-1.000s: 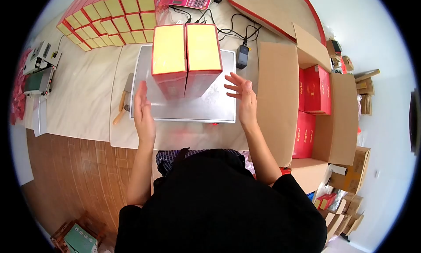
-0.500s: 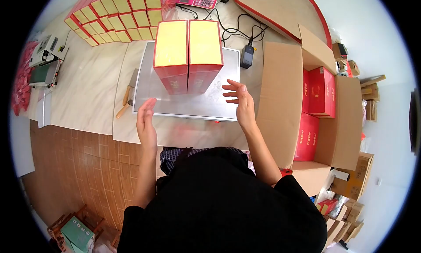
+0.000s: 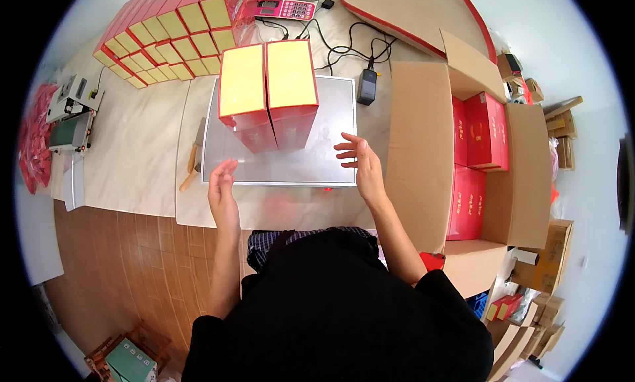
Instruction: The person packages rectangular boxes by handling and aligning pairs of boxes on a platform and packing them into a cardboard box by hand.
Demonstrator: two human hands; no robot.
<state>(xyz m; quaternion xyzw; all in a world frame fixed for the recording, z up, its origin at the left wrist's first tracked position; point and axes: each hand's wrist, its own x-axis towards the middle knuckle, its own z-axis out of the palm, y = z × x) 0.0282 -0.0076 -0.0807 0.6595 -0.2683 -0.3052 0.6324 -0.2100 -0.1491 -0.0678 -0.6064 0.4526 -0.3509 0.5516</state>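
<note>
Two tall red boxes with pale yellow tops, a left box (image 3: 241, 84) and a right box (image 3: 291, 78), stand side by side on a flat metal plate (image 3: 324, 164). A narrow dark gap runs between them, and their sides look glossy. My left hand (image 3: 223, 190) hovers over the plate's front left corner, fingers loosely bent and holding nothing. On the other side, my right hand (image 3: 367, 170) is at the plate's right edge, its fingers spread and pointing inward. Neither hand touches the boxes.
Rows of similar boxes (image 3: 159, 31) are stacked at the back left. At right, an open carton (image 3: 417, 150) holds red boxes (image 3: 486, 130). Behind the plate lie a black adapter (image 3: 367, 85), cables and a pink-panelled scale (image 3: 284, 9). A wooden-handled tool (image 3: 190, 167) rests left of the plate.
The view has shifted slightly, and the two boxes appear a little lower and further left. My left hand's fingers are more bent; my right hand has barely moved.
</note>
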